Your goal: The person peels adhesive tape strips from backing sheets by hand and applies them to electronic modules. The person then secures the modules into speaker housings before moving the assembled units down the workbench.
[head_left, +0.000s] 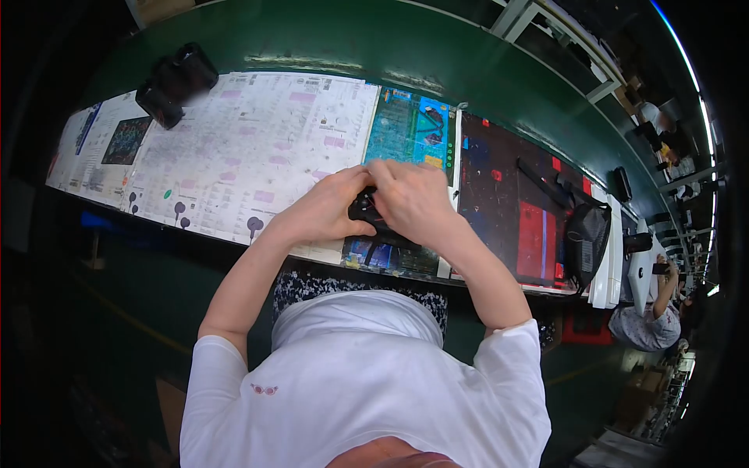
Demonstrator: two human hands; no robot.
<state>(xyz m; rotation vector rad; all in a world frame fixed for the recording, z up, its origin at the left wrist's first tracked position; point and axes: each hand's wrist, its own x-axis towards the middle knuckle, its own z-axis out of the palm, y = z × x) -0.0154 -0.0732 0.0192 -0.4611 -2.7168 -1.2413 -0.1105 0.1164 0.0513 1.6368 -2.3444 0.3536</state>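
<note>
Both hands are close together over the front half of the bench, around a small black object (pixel 362 209) whose kind I cannot make out. My left hand (pixel 331 209) has its fingers curled round the object's left side, with the thumb pointing inward. From the other side, my right hand (pixel 412 200) is bent over the top of it, fingertips touching or nearly touching the left hand's. Much of the object is hidden under the fingers. Beneath them lies a blue printed sheet (pixel 395 125) with dark patches.
Glossy black items (pixel 178 82) sit at the bench's far left, on white printed sheets (pixel 257 132). To the right, a black mesh bag with a strap (pixel 587 240) lies on a dark red printed sheet (pixel 499 210). Beyond it a co-worker (pixel 651 324) handles something dark.
</note>
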